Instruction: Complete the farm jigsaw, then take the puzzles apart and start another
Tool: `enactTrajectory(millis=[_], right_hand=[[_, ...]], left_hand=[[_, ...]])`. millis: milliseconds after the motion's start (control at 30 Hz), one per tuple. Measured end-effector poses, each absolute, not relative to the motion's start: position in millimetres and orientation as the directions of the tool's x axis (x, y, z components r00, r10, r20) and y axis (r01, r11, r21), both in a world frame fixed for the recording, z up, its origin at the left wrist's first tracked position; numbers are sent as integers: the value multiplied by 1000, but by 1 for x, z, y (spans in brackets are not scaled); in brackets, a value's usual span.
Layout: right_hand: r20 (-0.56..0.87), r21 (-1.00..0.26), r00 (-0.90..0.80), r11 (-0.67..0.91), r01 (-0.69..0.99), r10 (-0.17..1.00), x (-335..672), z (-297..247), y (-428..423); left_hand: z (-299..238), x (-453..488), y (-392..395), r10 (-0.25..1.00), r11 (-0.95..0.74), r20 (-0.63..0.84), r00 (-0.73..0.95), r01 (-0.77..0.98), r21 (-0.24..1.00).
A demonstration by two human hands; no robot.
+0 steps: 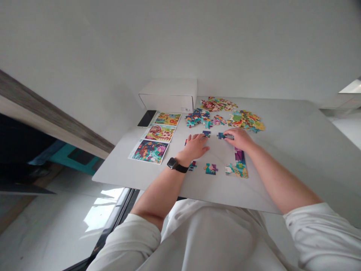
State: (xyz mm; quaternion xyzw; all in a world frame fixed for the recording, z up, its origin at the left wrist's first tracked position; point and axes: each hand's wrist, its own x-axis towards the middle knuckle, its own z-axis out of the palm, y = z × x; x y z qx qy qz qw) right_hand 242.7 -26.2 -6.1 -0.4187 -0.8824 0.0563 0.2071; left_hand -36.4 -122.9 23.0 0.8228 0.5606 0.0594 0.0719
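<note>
Jigsaw piece (221,136): there it was, dark teal, held just above the table's surface, right by your fingertips!
Right hand (239,138): you had it pinched firmly.
Left hand (195,146): you lay it open, palm down, on the white table (282,158), just beside another blue piece (206,133).
Beyond: picture cards (149,151), loose piles (197,118).

bare table (284,165) lies open right of the fingers of the right hand (239,139). toward the fingers of the left hand (195,147), a narrow gap is cut shorter by the held piece (221,136). just past the left fingertips sits a lone piece (206,133), and farther ahead, piles (197,118) block the way. behind the fingers lies a strip (239,165); left of them, cards (149,151).
</note>
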Motion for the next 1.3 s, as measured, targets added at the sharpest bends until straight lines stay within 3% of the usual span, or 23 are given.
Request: enactTrajectory(millis=[533, 633, 700, 767, 833, 967, 1100, 1300], right_hand=[[334, -323, -575, 664, 675, 747, 238, -8, -28], [335, -319, -581, 669, 671, 742, 237, -8, -28], [344, -315, -585, 677, 665, 735, 236, -6, -30], [378, -327, -570, 681, 655, 729, 235, -3, -32], [436, -354, -524, 675, 647, 731, 236, 2, -33], [521, -392, -397, 624, 676, 756, 240, 12, -33], [510, -401, -371, 596, 695, 776, 244, 17, -33], [513, -402, -343, 573, 714, 787, 246, 21, -32]], left_hand=[[17, -36, -122, 928, -373, 52, 369, 912, 173], [17, -38, -119, 923, -384, 98, 371, 895, 228], [21, -46, -115, 914, -396, 220, 340, 862, 315], [29, -59, -111, 887, -393, 410, 212, 813, 430], [39, -75, -107, 842, -308, 536, -64, 759, 574], [50, -94, -101, 803, -192, 400, -442, 443, 876], [51, -93, -98, 801, -192, 272, -533, 203, 960], [68, -94, -79, 792, -176, 206, -574, 107, 978]])
